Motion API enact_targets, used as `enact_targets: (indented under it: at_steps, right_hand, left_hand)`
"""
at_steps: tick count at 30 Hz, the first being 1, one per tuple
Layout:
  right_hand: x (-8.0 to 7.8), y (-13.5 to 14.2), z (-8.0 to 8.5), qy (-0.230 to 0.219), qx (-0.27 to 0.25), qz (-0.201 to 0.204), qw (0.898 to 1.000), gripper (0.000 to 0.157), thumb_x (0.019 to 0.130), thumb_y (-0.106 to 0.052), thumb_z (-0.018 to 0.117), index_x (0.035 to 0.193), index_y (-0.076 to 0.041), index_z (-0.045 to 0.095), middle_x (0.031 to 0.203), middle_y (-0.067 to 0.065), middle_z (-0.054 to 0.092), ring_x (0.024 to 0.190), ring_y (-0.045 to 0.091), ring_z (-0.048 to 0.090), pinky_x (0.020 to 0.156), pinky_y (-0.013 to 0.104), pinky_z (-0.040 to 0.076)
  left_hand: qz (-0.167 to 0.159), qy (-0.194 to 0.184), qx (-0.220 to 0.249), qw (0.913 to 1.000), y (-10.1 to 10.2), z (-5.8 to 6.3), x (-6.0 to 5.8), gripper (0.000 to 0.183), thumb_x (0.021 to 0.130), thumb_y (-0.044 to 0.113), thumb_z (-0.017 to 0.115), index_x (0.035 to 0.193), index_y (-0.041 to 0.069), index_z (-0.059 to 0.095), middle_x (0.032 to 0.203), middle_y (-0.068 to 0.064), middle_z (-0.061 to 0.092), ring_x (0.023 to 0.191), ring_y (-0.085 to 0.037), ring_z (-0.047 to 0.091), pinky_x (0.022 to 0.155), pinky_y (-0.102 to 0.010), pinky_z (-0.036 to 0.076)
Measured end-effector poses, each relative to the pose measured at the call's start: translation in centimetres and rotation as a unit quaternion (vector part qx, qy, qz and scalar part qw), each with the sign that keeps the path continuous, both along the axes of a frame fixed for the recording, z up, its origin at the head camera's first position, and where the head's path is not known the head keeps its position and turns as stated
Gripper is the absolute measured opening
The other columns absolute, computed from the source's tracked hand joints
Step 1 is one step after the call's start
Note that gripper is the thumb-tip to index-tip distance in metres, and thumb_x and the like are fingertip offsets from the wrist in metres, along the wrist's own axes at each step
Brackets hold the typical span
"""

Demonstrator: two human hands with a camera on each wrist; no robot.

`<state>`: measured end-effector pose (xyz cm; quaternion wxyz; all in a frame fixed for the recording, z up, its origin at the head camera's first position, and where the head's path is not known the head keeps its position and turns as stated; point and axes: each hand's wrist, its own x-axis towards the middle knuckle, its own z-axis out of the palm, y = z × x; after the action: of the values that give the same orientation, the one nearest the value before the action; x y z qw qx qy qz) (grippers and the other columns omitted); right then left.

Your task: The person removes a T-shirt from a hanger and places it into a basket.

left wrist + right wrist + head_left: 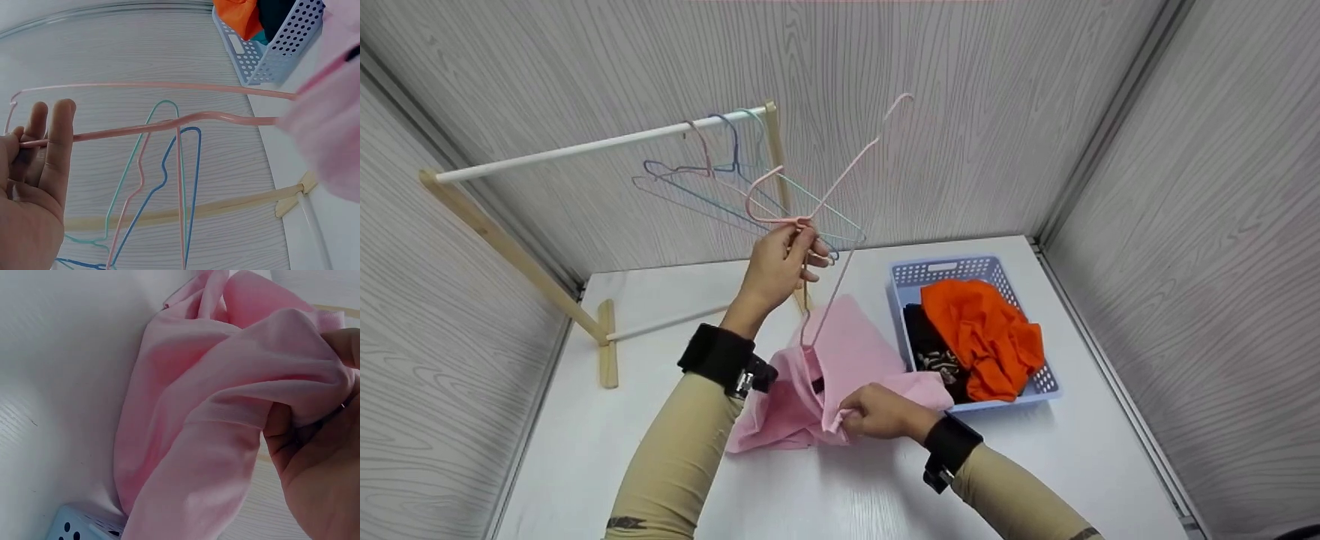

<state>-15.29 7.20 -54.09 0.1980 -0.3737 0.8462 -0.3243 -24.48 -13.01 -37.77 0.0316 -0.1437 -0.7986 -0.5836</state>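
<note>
Right hand bunches the pink shirt on the white table, fingers curled tight into its fabric.
Left hand, raised, pinches the pink wire hanger, whose lower end dips into the shirt; behind hang three more hangers on a wooden rack; right, a blue basket holds orange cloth.

The pink wire hanger was tilted, one end buried in the garment's neck. The pink shirt lay crumpled mid-bench, partly lifted.
</note>
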Motion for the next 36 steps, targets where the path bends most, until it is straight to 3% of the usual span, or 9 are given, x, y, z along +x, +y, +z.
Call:
enact_targets:
  at_steps: [3, 6, 9, 13, 20, 28, 32, 36]
  right_hand:
    - [0.2, 0.1, -0.4, 0.007, 0.024, 0.022, 0.999, 0.013, 0.084, -0.008, 0.056, 0.083, -0.005, 0.068, 0.061, -0.009, 0.038, 0.057, 0.003, 0.036, 0.056, 0.015, 0.028]
    - [0.2, 0.7, -0.6, 0.006, 0.035, 0.010, 0.999, 0.015, 0.089, -0.011, 0.057, 0.089, -0.006, 0.071, 0.064, -0.006, 0.047, 0.061, 0.004, 0.043, 0.060, 0.016, 0.035]
    - [-0.1, 1.8, -0.5, -0.002, 0.032, -0.023, 0.999, 0.018, 0.091, -0.012, 0.058, 0.099, -0.007, 0.074, 0.079, -0.001, 0.066, 0.071, 0.007, 0.054, 0.070, 0.021, 0.048]
    - [-0.6, 3.6, -0.1, 0.001, 0.019, -0.060, 0.998, 0.022, 0.092, -0.009, 0.058, 0.108, -0.005, 0.072, 0.100, 0.007, 0.072, 0.085, 0.015, 0.061, 0.083, 0.032, 0.054]
    - [-1.3, 5.9, 0.1, 0.003, 0.030, -0.117, 0.993, 0.022, 0.095, -0.012, 0.054, 0.110, -0.008, 0.071, 0.101, 0.006, 0.071, 0.085, 0.016, 0.059, 0.083, 0.034, 0.054]
    - [-1.5, 7.2, 0.0, -0.017, 0.029, -0.142, 0.989, 0.022, 0.096, -0.012, 0.055, 0.111, -0.007, 0.070, 0.104, 0.007, 0.070, 0.087, 0.016, 0.058, 0.081, 0.033, 0.053]
    - [-1.5, 7.4, -0.1, -0.013, 0.028, -0.135, 0.990, 0.022, 0.096, -0.011, 0.055, 0.110, -0.006, 0.070, 0.105, 0.008, 0.071, 0.086, 0.016, 0.058, 0.080, 0.032, 0.053]
    - [-1.4, 7.4, -0.2, -0.018, 0.031, -0.133, 0.990, 0.022, 0.096, -0.012, 0.054, 0.110, -0.006, 0.070, 0.106, 0.008, 0.071, 0.087, 0.016, 0.059, 0.080, 0.032, 0.053]
  left_hand:
    - [0.012, 0.000, -0.006, 0.9999, -0.1, 0.1, 0.0, 0.029, 0.105, 0.026, 0.042, 0.116, 0.004, 0.058, 0.095, -0.013, 0.070, 0.082, -0.024, 0.074, 0.060, -0.031, 0.060]
    - [0.009, -0.010, -0.016, 0.9998, -0.6, 0.2, 0.1, 0.028, 0.105, 0.027, 0.043, 0.114, 0.006, 0.058, 0.092, -0.013, 0.069, 0.077, -0.021, 0.073, 0.057, -0.028, 0.059]
    - [-0.014, -0.035, -0.025, 0.9990, -1.7, 0.4, 0.4, 0.027, 0.105, 0.027, 0.043, 0.113, 0.005, 0.057, 0.091, -0.014, 0.068, 0.072, -0.020, 0.072, 0.054, -0.026, 0.057]
    - [-0.055, -0.077, -0.056, 0.9939, -4.0, 0.9, 1.0, 0.028, 0.105, 0.025, 0.043, 0.114, 0.002, 0.056, 0.090, -0.014, 0.064, 0.068, -0.017, 0.070, 0.049, -0.024, 0.054]
    - [-0.100, -0.136, -0.152, 0.9740, -8.6, 1.1, 2.2, 0.030, 0.106, 0.025, 0.041, 0.115, 0.002, 0.059, 0.088, -0.009, 0.063, 0.065, -0.014, 0.065, 0.046, -0.023, 0.048]
    - [-0.136, -0.202, -0.226, 0.9432, -14.3, 1.1, 3.6, 0.032, 0.106, 0.020, 0.039, 0.121, -0.002, 0.056, 0.089, -0.005, 0.061, 0.072, -0.012, 0.063, 0.052, -0.022, 0.047]
    - [-0.133, -0.248, -0.242, 0.9285, -17.0, 1.2, 4.0, 0.030, 0.106, 0.018, 0.038, 0.120, -0.003, 0.053, 0.088, -0.002, 0.061, 0.074, -0.011, 0.063, 0.054, -0.022, 0.047]
    - [-0.100, -0.284, -0.227, 0.9260, -19.1, 0.9, 4.1, 0.030, 0.107, 0.017, 0.034, 0.121, -0.007, 0.046, 0.089, 0.000, 0.059, 0.075, -0.008, 0.064, 0.057, -0.022, 0.050]
